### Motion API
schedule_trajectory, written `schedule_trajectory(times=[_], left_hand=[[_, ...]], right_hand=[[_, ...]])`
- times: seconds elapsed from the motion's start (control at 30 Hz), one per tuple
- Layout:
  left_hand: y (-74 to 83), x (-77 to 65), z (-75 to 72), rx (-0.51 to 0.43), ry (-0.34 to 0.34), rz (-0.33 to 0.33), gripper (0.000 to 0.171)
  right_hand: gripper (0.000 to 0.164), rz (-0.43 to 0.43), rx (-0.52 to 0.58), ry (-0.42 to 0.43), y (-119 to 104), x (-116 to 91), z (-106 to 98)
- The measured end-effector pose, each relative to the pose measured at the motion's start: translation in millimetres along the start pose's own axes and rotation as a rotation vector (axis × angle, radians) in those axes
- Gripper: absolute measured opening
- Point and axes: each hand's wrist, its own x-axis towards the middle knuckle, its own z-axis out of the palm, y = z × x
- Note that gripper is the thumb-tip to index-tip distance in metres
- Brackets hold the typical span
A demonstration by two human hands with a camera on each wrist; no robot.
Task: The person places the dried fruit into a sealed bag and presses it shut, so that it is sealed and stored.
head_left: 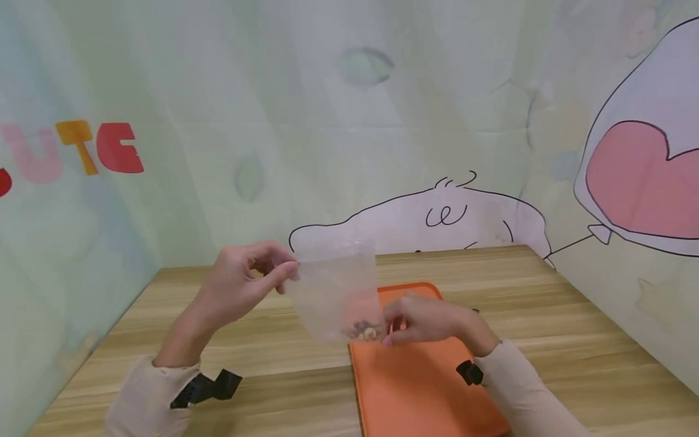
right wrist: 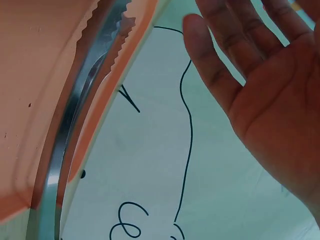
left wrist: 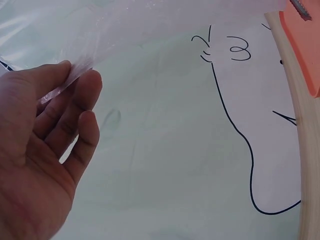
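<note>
A clear plastic bag (head_left: 333, 291) is held up above the table, with small dark and pale pieces (head_left: 364, 331) gathered in its bottom right corner. My left hand (head_left: 246, 279) pinches the bag's upper left edge between thumb and fingers; the left wrist view shows the thin film (left wrist: 75, 80) between them. At the lower right corner, my right hand (head_left: 420, 318) has its thumb and finger on the bag beside the pieces. Its fingertips are cut off in the right wrist view, where the palm (right wrist: 280, 115) shows.
An orange tray (head_left: 420, 388) lies on the wooden table (head_left: 284, 388) beneath the bag and right arm. Metal tongs with serrated edges (right wrist: 67, 125) are at the tray, mostly hidden by the right arm in the head view. Printed fabric walls (head_left: 218, 121) stand around the table.
</note>
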Motion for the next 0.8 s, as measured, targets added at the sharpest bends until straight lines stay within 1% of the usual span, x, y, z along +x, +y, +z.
schedule_trajectory(times=[0.03,0.1,0.17,0.23,0.37,0.43,0.47,0.53,0.6,0.73,0.8], left_hand=[[0.0,-0.6,0.7,-0.01,-0.003,-0.001,0.002],[-0.1,-1.0,2.5,-0.027,-0.008,0.008,0.002],[-0.4,-0.7,4.6,-0.04,-0.016,0.026,0.001],[-0.9,-0.1,7.3,-0.05,-0.027,0.036,0.001],[-1.2,1.6,13.5,-0.072,-0.059,0.034,0.002],[-0.9,2.2,16.6,-0.092,-0.079,0.034,0.002],[-0.7,2.3,17.8,-0.1,-0.09,0.032,0.002],[-0.5,2.0,19.8,-0.112,-0.104,0.03,0.003],[0.2,1.9,21.7,-0.123,-0.112,0.029,0.003],[0.2,1.7,24.9,-0.11,-0.119,0.006,0.008],[-1.2,1.2,26.4,-0.1,-0.154,-0.019,0.008]], right_hand=[[0.011,0.009,0.015,0.001,1,0,0],[0.019,0.025,0.072,0.022,0,-1,-1],[0.025,0.033,0.105,0.076,-4,-1,-2],[0.025,0.039,0.138,0.167,-10,-1,-4],[0.015,0.03,0.129,0.415,-24,-2,-8],[0.01,0.009,0.179,0.529,-30,-3,-11],[0.008,-0.01,0.203,0.573,-32,-3,-12],[0.007,-0.053,0.259,0.637,-36,-4,-14],[0.007,-0.09,0.277,0.688,-39,-5,-16],[0.008,-0.13,0.24,0.8,-43,-10,-21],[0.009,-0.145,0.211,0.861,-43,-13,-24]])
